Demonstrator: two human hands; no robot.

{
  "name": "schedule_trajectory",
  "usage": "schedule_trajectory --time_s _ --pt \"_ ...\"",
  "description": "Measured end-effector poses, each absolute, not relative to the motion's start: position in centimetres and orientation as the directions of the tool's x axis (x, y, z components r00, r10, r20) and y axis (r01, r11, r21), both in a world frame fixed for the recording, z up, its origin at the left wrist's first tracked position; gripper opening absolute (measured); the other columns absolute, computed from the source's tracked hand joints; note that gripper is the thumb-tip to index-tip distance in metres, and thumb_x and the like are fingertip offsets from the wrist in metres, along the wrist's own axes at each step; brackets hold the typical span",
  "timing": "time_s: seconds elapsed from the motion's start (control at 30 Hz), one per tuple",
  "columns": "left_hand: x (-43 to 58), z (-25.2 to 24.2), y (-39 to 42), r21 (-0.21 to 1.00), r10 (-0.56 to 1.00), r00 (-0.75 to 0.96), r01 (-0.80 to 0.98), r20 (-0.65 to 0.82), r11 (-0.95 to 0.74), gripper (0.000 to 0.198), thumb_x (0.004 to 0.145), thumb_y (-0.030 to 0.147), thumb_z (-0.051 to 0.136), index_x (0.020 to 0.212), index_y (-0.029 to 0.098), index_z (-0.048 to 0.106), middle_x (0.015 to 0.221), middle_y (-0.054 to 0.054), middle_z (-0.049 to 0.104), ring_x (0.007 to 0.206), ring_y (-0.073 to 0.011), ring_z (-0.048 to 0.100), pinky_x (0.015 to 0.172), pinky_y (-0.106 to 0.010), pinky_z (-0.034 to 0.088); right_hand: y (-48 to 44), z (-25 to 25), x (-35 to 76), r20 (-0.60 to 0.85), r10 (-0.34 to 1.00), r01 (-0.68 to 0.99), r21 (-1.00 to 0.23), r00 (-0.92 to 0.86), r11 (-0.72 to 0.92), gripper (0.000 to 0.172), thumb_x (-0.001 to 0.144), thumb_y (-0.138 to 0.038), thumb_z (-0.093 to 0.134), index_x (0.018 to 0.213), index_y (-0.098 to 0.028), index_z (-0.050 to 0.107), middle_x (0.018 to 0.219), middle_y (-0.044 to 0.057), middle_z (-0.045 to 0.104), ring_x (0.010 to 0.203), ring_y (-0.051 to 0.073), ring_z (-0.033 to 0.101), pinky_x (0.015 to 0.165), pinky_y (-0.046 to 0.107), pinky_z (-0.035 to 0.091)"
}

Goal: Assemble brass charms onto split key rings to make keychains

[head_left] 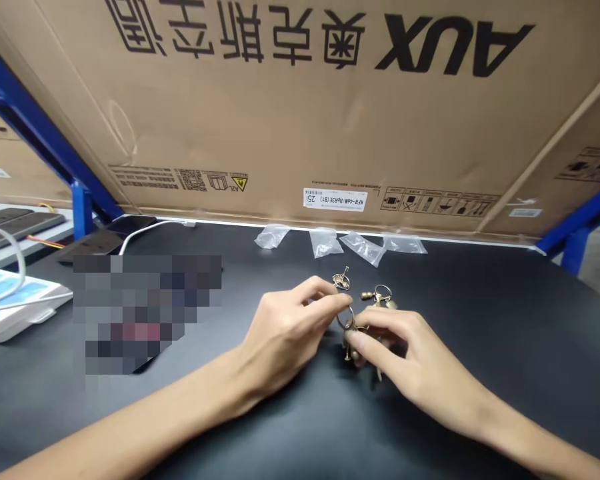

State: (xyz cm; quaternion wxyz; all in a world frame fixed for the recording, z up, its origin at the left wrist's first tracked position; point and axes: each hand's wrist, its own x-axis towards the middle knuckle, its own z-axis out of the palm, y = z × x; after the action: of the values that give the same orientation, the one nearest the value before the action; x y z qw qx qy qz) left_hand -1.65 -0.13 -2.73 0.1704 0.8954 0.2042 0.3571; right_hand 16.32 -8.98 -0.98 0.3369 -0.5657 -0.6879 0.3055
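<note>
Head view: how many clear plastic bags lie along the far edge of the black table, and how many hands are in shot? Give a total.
Clear plastic bags: 4
Left hand: 1
Right hand: 1
Total: 6

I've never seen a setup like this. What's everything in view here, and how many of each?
cardboard box: one, tan, behind the table
black table: one, black, beneath everything
plastic bags: four, clear, along the table's far edge
brass ring: one, gold-coloured, between the hands
brass trinkets: several, exact count unclear, gold-coloured, mid-table
blue metal frame: blue, beside the box, left and right
white cable: one, white, far left of the table
left hand: one, bare, pinching the ring
right hand: one, bare, gripping trinkets
</note>
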Motion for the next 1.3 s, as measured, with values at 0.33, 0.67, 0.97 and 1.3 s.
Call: schedule_trajectory --time_s 0.33,0.67,0.97,1.3 --pt "-1.8 -2.8 0.1 0.421 0.336 0.751 0.085 0.569 -0.903 0.048 0.083 -0.006 0.044 0.114 0.021 0.069 0.102 -0.007 0.063 0.087 -0.0131 0.062 0.075 -0.024 0.053 -9.3 -0.5 17.1 -0.044 0.974 0.489 -0.869 -0.224 0.074 0.029 0.096 -0.030 0.051 0.074 -0.020 0.066 0.069 -0.002 0.066 0.062 0.014 0.057 0.057 0.025 0.043" --pt "-2.5 -3.2 1.9 0.305 0.387 0.827 0.276 0.408 -0.911 0.027 0.093 0.009 0.048 0.103 0.019 0.071 0.097 -0.006 0.074 0.084 -0.0167 0.065 0.077 -0.029 0.050 -9.0 -1.3 18.0 0.185 0.932 0.807 -0.467 -0.312 0.362 0.022 0.096 -0.025 0.050 0.097 -0.025 0.072 0.087 0.002 0.070 0.074 0.017 0.064 0.071 0.029 0.048" --pt "-2.2 -3.2 1.8 0.262 0.351 0.864 0.267 0.362 -0.927 0.025 0.093 0.011 0.050 0.100 0.021 0.073 0.094 -0.002 0.076 0.089 -0.0190 0.063 0.077 -0.032 0.046 -8.0 -1.3 19.6 0.272 0.938 0.881 -0.362 -0.213 0.305 0.027 0.096 -0.041 0.051 0.110 -0.027 0.070 0.101 0.003 0.070 0.078 0.018 0.065 0.072 0.031 0.048" --pt "-2.5 -3.5 2.0 0.281 0.365 0.838 0.266 0.405 -0.922 0.023 0.092 0.012 0.050 0.104 0.017 0.068 0.096 -0.005 0.074 0.088 -0.0193 0.062 0.080 -0.034 0.047 -4.4 -2.8 25.9 0.015 0.997 0.917 -0.393 0.079 -0.067 0.034 0.089 -0.050 0.054 0.106 -0.024 0.069 0.098 0.005 0.071 0.083 0.021 0.065 0.070 0.032 0.048"
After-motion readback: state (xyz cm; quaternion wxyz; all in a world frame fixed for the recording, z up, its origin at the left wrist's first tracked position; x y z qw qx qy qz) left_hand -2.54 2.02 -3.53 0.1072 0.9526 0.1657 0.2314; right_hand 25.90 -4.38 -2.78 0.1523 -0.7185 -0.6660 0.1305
